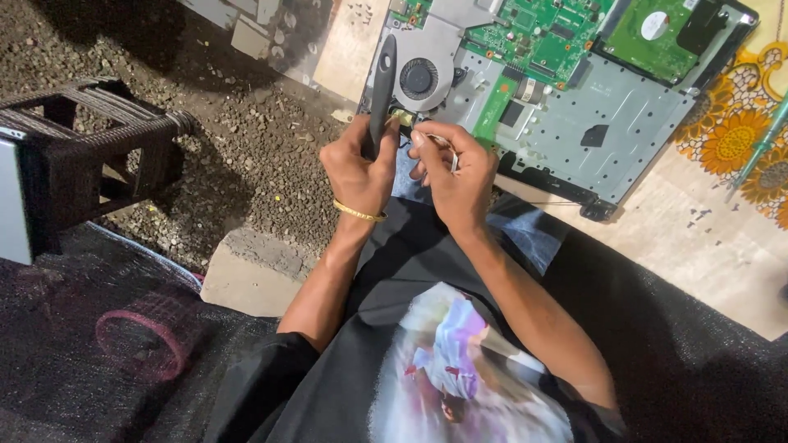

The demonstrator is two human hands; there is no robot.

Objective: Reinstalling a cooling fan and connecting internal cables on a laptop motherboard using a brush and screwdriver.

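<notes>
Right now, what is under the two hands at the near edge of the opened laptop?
The left hand grips a dark tool and the right hand pinches beside it, over the opened laptop near its fan. The fingers cover the part being touched.

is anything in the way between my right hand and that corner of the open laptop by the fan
Nothing visible does. The right hand is already at the near corner of the opened laptop, just below the fan. The left hand grips a dark tool alongside it.

Warm, fairly bright light falls on the opened laptop [574, 98] and the floor at right, while the left and bottom lie in deep shadow. The shirt print [460, 369] is smeared by motion blur.
</notes>
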